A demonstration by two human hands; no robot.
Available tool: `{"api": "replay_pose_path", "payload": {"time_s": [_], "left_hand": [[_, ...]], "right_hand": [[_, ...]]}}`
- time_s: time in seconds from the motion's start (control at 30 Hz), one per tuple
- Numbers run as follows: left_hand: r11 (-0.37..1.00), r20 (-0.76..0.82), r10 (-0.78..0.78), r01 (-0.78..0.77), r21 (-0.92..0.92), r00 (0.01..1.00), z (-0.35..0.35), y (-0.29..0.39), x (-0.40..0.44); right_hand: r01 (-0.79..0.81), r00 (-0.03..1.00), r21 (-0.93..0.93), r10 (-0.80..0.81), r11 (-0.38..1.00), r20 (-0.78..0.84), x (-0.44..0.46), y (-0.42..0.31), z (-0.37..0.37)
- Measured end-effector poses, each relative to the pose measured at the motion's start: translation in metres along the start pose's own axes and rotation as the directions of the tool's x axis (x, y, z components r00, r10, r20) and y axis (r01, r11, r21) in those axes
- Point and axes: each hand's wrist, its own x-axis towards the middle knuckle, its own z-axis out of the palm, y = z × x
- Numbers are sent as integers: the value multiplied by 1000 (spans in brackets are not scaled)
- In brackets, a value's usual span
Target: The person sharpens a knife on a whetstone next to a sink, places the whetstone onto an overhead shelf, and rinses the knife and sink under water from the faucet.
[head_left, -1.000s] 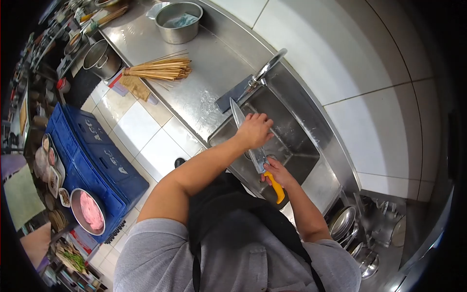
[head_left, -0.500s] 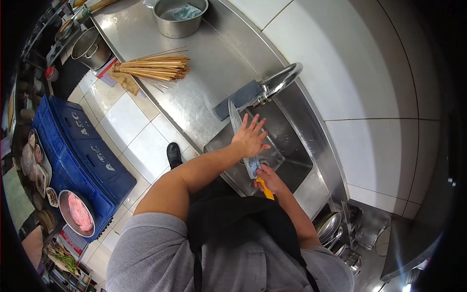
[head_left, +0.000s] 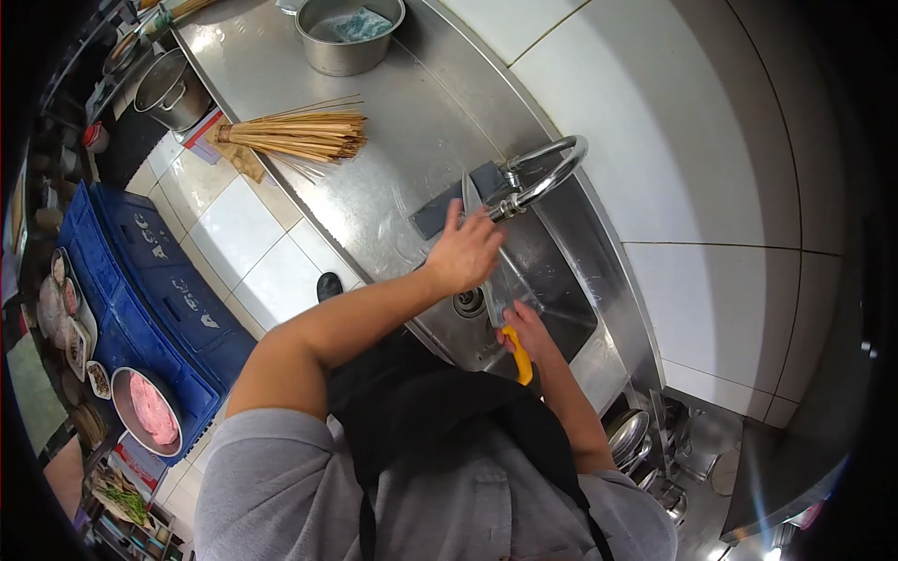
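Stick brush (head_left: pixel 297 134): flat on counter (head_left: pixel 374 192), bristles pointing right
Steel basin (head_left: pixel 344 58): far on counter, blue-green wad (head_left: pixel 363 25) inside
Blue crates (head_left: pixel 154 294): left, white lettering
Metal bowl (head_left: pixel 128 418): on crates, near end, pink mass (head_left: pixel 152 409) inside
Pot (head_left: pixel 178 105): far left

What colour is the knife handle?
The knife handle is yellow, seen best in the head view.

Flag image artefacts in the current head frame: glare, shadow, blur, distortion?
Head view: fisheye bends the wall tiles, black vignette at the edges; glare on the steel counter; shadow band across the wall tiles; flare streaks lower right; knife blade faint, smeared-looking.
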Motion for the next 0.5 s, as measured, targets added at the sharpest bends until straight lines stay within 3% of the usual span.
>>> {"api": "replay_pose_path", "payload": {"time_s": [0.03, 0.13, 0.17, 0.23, 0.5], "left_hand": [[986, -20, -137, 139, 97, 990, 1, 2, -8], [955, 35, -268, 261, 140, 963, -2, 6, -28], [952, 31, -278, 270, 144, 960, -4, 9, -31], [933, 249, -339, 290, 213, 908, -10, 15, -36], [905, 257, -390, 318, 282, 884, -7, 18, -41]], "right_hand": [[-45, 999, -11, 45, 999, 5, -8, 6, -1], [-82, 994, -6, 82, 997, 66, -23, 23, 2], [-82, 994, -11, 83, 997, 75, -25, 26, 4], [-99, 989, 13, 97, 995, 110, -26, 31, 12], [-112, 985, 32, 106, 993, 139, -18, 39, 14]]}}
